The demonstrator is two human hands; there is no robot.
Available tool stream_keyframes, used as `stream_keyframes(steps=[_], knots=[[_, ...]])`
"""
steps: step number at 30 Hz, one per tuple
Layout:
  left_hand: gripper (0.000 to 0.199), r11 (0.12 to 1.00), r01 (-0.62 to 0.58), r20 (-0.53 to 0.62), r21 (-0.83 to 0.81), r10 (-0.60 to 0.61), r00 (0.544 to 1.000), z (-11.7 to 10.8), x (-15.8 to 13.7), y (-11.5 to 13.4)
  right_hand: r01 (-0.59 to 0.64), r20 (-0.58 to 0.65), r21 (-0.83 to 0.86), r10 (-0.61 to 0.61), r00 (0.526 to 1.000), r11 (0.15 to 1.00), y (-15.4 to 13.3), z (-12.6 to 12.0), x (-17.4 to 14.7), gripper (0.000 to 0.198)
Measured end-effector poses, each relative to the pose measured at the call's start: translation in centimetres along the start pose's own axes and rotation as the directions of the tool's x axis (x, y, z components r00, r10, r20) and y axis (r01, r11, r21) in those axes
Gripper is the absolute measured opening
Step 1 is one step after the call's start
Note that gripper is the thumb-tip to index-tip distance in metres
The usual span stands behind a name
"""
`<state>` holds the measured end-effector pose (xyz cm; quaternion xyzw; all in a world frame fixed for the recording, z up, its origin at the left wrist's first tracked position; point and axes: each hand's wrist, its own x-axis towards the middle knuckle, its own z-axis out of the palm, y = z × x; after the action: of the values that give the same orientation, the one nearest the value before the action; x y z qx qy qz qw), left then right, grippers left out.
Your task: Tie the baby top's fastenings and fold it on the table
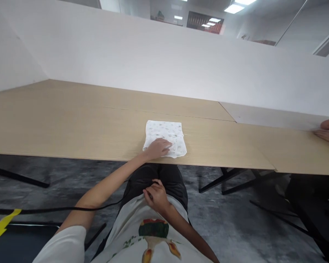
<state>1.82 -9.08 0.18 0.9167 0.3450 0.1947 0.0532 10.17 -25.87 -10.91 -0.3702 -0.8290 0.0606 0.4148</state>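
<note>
A white cloth [164, 128] with a small grey print lies folded into a rough square near the front edge of the table. My left hand [159, 148] rests flat on its lower middle, fingers stretched to the right and pressing on the fabric. The cloth's corners show around the hand, and part of its near edge is hidden under the wrist. Below the table edge, my right hand [157, 197] stays in front of my lap, away from the cloth. Its fingers are loosely bent and a little apart, with nothing visible in them.
The wooden table [71, 120] runs across the view, with a white partition [153, 58] behind it. At the far right, another person's hand [327, 136] rests on the tabletop. A black cable [71, 209] crosses beside my left arm, above a dark chair [24, 237].
</note>
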Motion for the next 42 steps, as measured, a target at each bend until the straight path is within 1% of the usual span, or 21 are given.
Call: stream_keyframes(steps=[4,7,9,11,13,14,16,18,19,20,21,23,24,25,27,29,30,34,37,39,42], knots=[[0.028,0.998,0.042,-0.011,-0.037,-0.043,0.999,0.2,0.2,-0.3,-0.002,-0.011,0.011,0.002,1.0,1.0,0.1,0.2,-0.1,0.03],[0.029,0.983,0.149,-0.097,-0.108,-0.159,0.982,0.6,0.6,0.0,-0.012,0.014,0.007,0.012,1.0,1.0,0.3,0.2,-0.2,0.029],[0.03,0.969,0.189,-0.121,-0.159,-0.209,0.97,0.9,0.8,0.3,-0.023,0.031,0.004,0.023,0.999,1.0,0.3,0.2,-0.3,0.029],[0.029,0.975,0.129,-0.073,-0.182,-0.145,0.987,1.0,0.8,0.5,-0.026,0.028,0.01,0.026,0.999,1.0,0.1,0.2,-0.2,0.029],[0.027,0.982,0.015,-0.013,-0.187,-0.017,1.0,0.9,0.6,0.5,-0.016,0.009,0.025,0.016,1.0,1.0,-0.2,0.0,0.0,0.031],[0.028,0.982,-0.029,-0.009,-0.188,0.028,1.0,0.6,0.4,0.4,-0.009,-0.004,0.036,0.009,1.0,0.999,-0.2,-0.4,0.2,0.031],[0.029,0.981,-0.055,-0.061,-0.185,0.045,0.997,-0.5,-0.5,-0.1,-0.003,-0.042,0.06,0.005,0.999,0.998,0.2,-1.9,0.7,0.028],[0.031,0.985,-0.037,-0.137,-0.171,0.013,0.99,-2.1,-1.9,-1.0,-0.019,-0.13,0.058,0.027,0.991,0.998,1.6,-4.4,1.4,0.023],[0.031,0.987,-0.023,-0.166,-0.159,-0.004,0.986,-2.9,-2.8,-1.7,-0.038,-0.201,0.037,0.045,0.979,0.999,2.7,-6.0,1.9,0.021],[0.032,0.989,-0.01,-0.182,-0.145,-0.016,0.983,-3.7,-3.8,-2.4,-0.069,-0.295,-0.01,0.063,0.954,0.998,4.0,-7.8,2.3,0.02],[0.031,0.992,0.002,-0.186,-0.13,-0.027,0.982,-4.3,-4.8,-3.0,-0.122,-0.352,-0.07,0.09,0.932,0.99,5.5,-9.6,2.7,0.019],[0.03,0.994,0.033,-0.178,-0.103,-0.051,0.983,-5.1,-6.7,-4.3,-0.202,-0.41,-0.185,0.111,0.905,0.962,8.6,-12.9,3.6,0.019],[0.03,0.995,0.045,-0.171,-0.094,-0.06,0.983,-5.2,-7.5,-4.7,-0.24,-0.398,-0.247,0.128,0.908,0.939,10.1,-14.2,4.0,0.021],[0.03,0.995,0.051,-0.162,-0.088,-0.065,0.985,-5.1,-8.0,-5.1,-0.252,-0.335,-0.295,0.147,0.931,0.922,11.4,-15.3,4.4,0.025],[0.031,0.995,0.05,-0.139,-0.086,-0.061,0.988,-4.7,-8.6,-5.6,-0.195,-0.159,-0.348,0.148,0.976,0.917,13.5,-16.4,5.3,0.029],[0.032,0.995,0.043,-0.112,-0.087,-0.053,0.992,-4.1,-8.5,-5.9,-0.119,-0.025,-0.349,0.117,0.993,0.93,14.7,-16.4,6.1,0.029],[0.031,0.996,0.043,-0.103,-0.084,-0.052,0.993,-3.9,-8.3,-6.1,-0.091,0.006,-0.341,0.099,0.995,0.936,15.0,-16.2,6.5,0.028],[0.028,0.998,0.034,-0.083,-0.062,-0.039,0.996,-3.5,-7.8,-6.4,-0.042,0.031,-0.286,0.054,0.998,0.957,15.2,-15.6,7.4,0.022],[0.029,0.996,0.033,-0.101,-0.079,-0.041,0.994,-4.0,-8.3,-5.7,-0.063,0.014,-0.172,0.066,0.998,0.983,14.5,-16.1,7.5,0.02],[0.031,0.99,0.053,-0.149,-0.131,-0.073,0.986,-4.6,-8.7,-4.8,-0.11,-0.015,-0.078,0.109,0.994,0.991,13.7,-16.8,7.5,0.02],[0.034,0.958,0.14,-0.228,-0.251,-0.199,0.953,-5.7,-8.7,-3.4,-0.233,-0.038,0.067,0.236,0.971,0.97,13.0,-17.9,8.4,0.019]])
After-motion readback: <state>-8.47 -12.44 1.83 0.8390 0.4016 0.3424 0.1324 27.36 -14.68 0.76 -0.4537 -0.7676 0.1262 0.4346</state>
